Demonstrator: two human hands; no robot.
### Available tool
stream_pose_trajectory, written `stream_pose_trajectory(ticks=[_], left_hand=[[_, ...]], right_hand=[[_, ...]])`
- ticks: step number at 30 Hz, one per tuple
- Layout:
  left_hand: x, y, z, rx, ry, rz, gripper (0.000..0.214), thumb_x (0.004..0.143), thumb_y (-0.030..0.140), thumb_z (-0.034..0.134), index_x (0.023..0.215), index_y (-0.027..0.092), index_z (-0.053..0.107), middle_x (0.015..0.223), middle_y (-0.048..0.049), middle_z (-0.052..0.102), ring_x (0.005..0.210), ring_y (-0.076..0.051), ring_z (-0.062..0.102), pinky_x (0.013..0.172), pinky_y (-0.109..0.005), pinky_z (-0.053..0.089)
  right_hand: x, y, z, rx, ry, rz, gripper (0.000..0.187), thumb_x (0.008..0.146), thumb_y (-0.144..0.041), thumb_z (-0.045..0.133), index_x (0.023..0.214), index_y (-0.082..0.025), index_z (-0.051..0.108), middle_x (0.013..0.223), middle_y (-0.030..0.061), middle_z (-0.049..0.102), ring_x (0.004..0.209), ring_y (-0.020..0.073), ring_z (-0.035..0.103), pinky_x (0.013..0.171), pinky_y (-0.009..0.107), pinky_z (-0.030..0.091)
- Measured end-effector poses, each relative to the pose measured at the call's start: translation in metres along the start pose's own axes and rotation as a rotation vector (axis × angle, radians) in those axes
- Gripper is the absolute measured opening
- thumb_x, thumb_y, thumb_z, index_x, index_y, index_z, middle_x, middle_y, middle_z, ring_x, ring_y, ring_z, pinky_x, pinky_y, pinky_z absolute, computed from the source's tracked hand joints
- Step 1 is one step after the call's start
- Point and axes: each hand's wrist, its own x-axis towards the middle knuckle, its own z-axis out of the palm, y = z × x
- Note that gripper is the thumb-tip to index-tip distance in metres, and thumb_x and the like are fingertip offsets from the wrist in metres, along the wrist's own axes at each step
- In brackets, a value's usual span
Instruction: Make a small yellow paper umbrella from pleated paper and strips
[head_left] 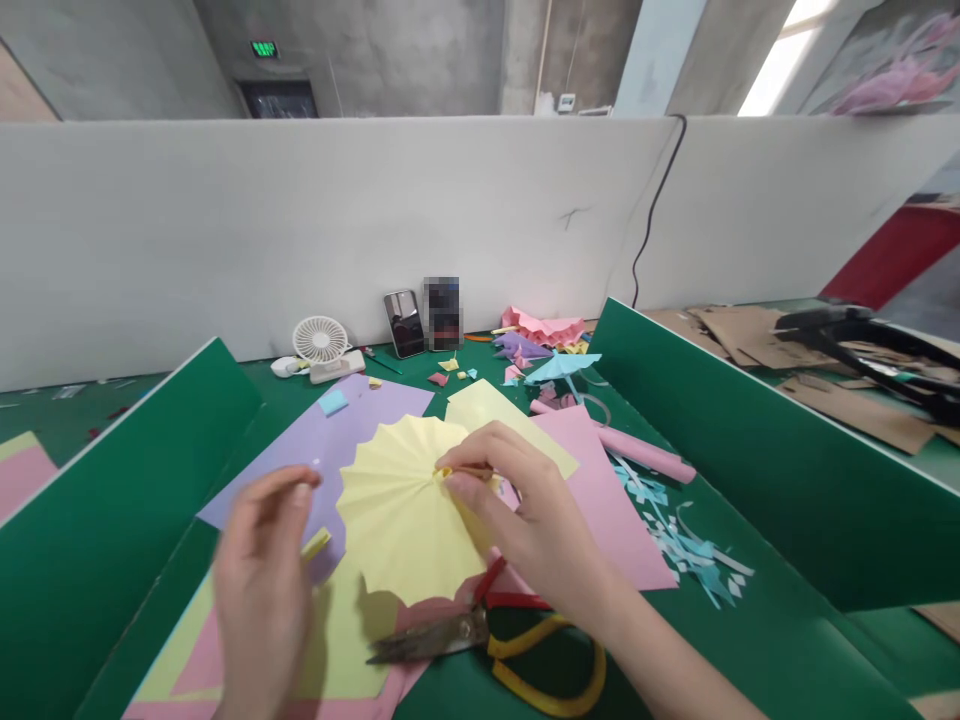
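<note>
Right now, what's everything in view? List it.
paper fan: 1, yellow, centre
scissors: 1, yellow-red handles, front
paper sheets: several, lilac/pink/yellow, under paper fan
paper roll: 1, pink, right
paper scraps: many, light blue, right
desk fan: 1, white, back
phone: 1, black, back wall
dividers: 2, green, both sides
left hand: 1, blurred, left of paper fan
right hand: 1, pinching paper fan's centre

Paper fan (401, 515) pale yellow; lilac sheet (352, 425) & pink sheet (600, 500) under it. Scissors (495, 640) handles yellow + red. Table (750, 640) green, scraps (690, 545) lt blue
</note>
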Motion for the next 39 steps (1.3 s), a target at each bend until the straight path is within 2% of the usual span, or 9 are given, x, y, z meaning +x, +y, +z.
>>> stream_pose_trajectory(ticks=[1, 2, 5, 8, 13, 20, 25, 32, 39], left_hand=[[0.001, 0.009, -0.005, 0.107, 0.095, 0.129, 0.01, 0.081, 0.026, 0.048, 0.09, 0.027, 0.053, 0.094, 0.0007, 0.053, 0.093, -0.019, 0.049, 0.084, -0.03, 0.039], [0.002, 0.018, -0.01, 0.197, 0.115, 0.301, 0.01, 0.08, 0.022, 0.05, 0.088, 0.026, 0.054, 0.091, 0.0005, 0.053, 0.09, -0.018, 0.05, 0.084, -0.031, 0.038], [0.004, 0.037, -0.021, 0.484, -0.128, 0.94, 0.022, 0.074, 0.011, 0.055, 0.09, 0.025, 0.058, 0.085, -0.0007, 0.055, 0.085, -0.019, 0.05, 0.087, -0.036, 0.036], [0.006, 0.044, -0.024, 0.696, -0.265, 1.176, 0.024, 0.074, 0.012, 0.053, 0.096, 0.019, 0.059, 0.088, -0.0071, 0.056, 0.087, -0.023, 0.049, 0.09, -0.043, 0.032], [0.006, 0.044, -0.024, 0.765, -0.256, 1.252, 0.023, 0.076, 0.021, 0.051, 0.097, 0.018, 0.061, 0.089, -0.0101, 0.058, 0.09, -0.025, 0.049, 0.091, -0.046, 0.03], [0.006, 0.046, -0.026, 0.748, -0.302, 1.255, 0.024, 0.075, 0.011, 0.051, 0.093, 0.023, 0.06, 0.086, -0.0048, 0.061, 0.088, -0.02, 0.051, 0.095, -0.04, 0.03], [0.003, 0.047, -0.019, 0.658, -0.275, 1.201, 0.02, 0.076, 0.007, 0.049, 0.089, 0.02, 0.056, 0.08, -0.0035, 0.059, 0.083, -0.018, 0.048, 0.093, -0.038, 0.03], [-0.003, 0.051, -0.014, 0.62, -0.308, 1.026, 0.012, 0.079, 0.01, 0.048, 0.082, 0.02, 0.054, 0.081, -0.0047, 0.05, 0.087, -0.02, 0.044, 0.088, -0.038, 0.032], [-0.003, 0.05, -0.011, 0.571, -0.31, 1.03, 0.014, 0.077, 0.007, 0.049, 0.082, 0.019, 0.053, 0.081, -0.0025, 0.048, 0.083, -0.017, 0.046, 0.094, -0.038, 0.028]], right_hand=[[-0.001, -0.001, 0.001, -0.008, -0.003, -0.036, 0.013, 0.083, -0.014, 0.048, 0.081, -0.021, 0.058, 0.081, 0.0026, 0.058, 0.078, 0.0153, 0.056, 0.068, 0.028, 0.046], [-0.003, -0.003, 0.002, -0.015, -0.008, -0.075, 0.013, 0.083, -0.013, 0.048, 0.082, -0.021, 0.058, 0.081, 0.0031, 0.057, 0.077, 0.0153, 0.056, 0.067, 0.028, 0.046], [-0.007, -0.006, 0.004, -0.039, -0.023, -0.177, 0.015, 0.084, -0.012, 0.046, 0.088, -0.021, 0.058, 0.082, 0.0037, 0.055, 0.076, 0.0146, 0.055, 0.065, 0.026, 0.046], [-0.011, -0.009, 0.004, -0.057, -0.034, -0.219, 0.018, 0.084, -0.011, 0.046, 0.093, -0.021, 0.057, 0.084, 0.004, 0.054, 0.076, 0.0139, 0.054, 0.064, 0.025, 0.046], [-0.016, -0.015, 0.006, -0.052, -0.024, -0.28, 0.019, 0.083, -0.009, 0.047, 0.094, -0.021, 0.057, 0.081, 0.0038, 0.054, 0.074, 0.014, 0.054, 0.062, 0.024, 0.047], [-0.018, -0.016, 0.01, 0.01, -0.042, -0.285, 0.021, 0.083, -0.008, 0.047, 0.096, -0.022, 0.056, 0.082, 0.0038, 0.055, 0.074, 0.0137, 0.055, 0.061, 0.023, 0.047], [-0.017, -0.017, 0.01, 0.037, -0.054, -0.258, 0.02, 0.082, -0.007, 0.047, 0.094, -0.019, 0.057, 0.082, 0.0045, 0.056, 0.076, 0.0141, 0.055, 0.065, 0.024, 0.046], [-0.017, -0.017, 0.014, 0.055, -0.025, -0.237, 0.016, 0.081, -0.007, 0.049, 0.088, -0.019, 0.057, 0.077, 0.0029, 0.054, 0.073, 0.0133, 0.054, 0.062, 0.023, 0.045], [-0.018, -0.016, 0.018, 0.059, 0.0, -0.214, 0.014, 0.081, -0.007, 0.048, 0.085, -0.017, 0.057, 0.076, 0.0036, 0.054, 0.073, 0.0141, 0.053, 0.063, 0.024, 0.044]])
